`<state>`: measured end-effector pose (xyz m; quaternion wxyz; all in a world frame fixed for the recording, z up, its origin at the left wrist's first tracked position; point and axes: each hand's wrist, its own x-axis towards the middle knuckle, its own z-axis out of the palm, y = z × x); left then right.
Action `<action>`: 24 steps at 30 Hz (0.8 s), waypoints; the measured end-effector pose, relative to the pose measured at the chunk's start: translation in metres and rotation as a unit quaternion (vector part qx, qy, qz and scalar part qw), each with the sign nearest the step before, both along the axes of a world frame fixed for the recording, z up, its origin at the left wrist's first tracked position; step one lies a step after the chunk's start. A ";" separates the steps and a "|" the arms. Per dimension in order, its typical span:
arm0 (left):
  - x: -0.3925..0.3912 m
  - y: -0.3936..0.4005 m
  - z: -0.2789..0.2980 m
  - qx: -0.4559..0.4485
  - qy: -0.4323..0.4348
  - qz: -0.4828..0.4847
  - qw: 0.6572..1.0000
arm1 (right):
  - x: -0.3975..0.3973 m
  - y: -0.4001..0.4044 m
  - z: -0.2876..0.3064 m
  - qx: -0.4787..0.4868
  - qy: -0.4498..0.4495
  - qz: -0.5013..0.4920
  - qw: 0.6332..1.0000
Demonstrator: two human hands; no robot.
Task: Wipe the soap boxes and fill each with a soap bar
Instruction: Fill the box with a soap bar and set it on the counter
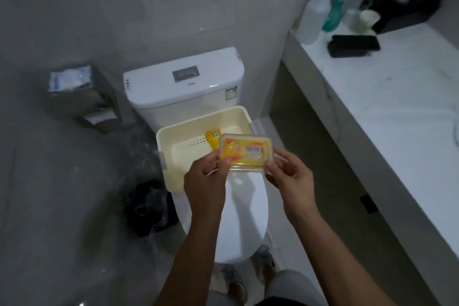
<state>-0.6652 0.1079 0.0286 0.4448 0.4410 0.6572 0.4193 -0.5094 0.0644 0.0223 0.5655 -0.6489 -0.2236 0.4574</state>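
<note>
While the left hand (pixel 207 176) pinches the near-left corner of a clear soap box (pixel 246 151), the right hand (pixel 288 176) pinches its near-right corner, holding it above the closed toilet lid (pixel 246 216). A wrapped yellow soap bar (pixel 242 151) lies inside the box. Behind it, a cream basket (pixel 173 156) rests on the toilet, holding another yellow soap bar (pixel 213 137).
</note>
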 end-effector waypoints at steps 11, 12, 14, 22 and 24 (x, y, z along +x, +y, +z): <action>0.066 -0.034 0.076 0.066 -0.095 -0.108 0.987 | 0.054 -0.062 0.076 0.073 -0.015 -0.115 0.991; 0.075 -0.040 0.081 0.068 -0.096 -0.116 0.986 | 0.062 -0.068 0.079 0.074 -0.016 -0.119 0.990; 0.095 -0.051 0.089 0.081 -0.087 -0.134 0.984 | 0.080 -0.081 0.082 0.079 -0.013 -0.133 0.988; 0.202 -0.103 0.100 0.073 -0.113 -0.177 0.975 | 0.176 -0.152 0.089 0.090 -0.014 -0.217 0.972; 0.233 -0.119 0.099 0.068 -0.121 -0.197 0.971 | 0.203 -0.172 0.089 0.082 -0.033 -0.238 0.967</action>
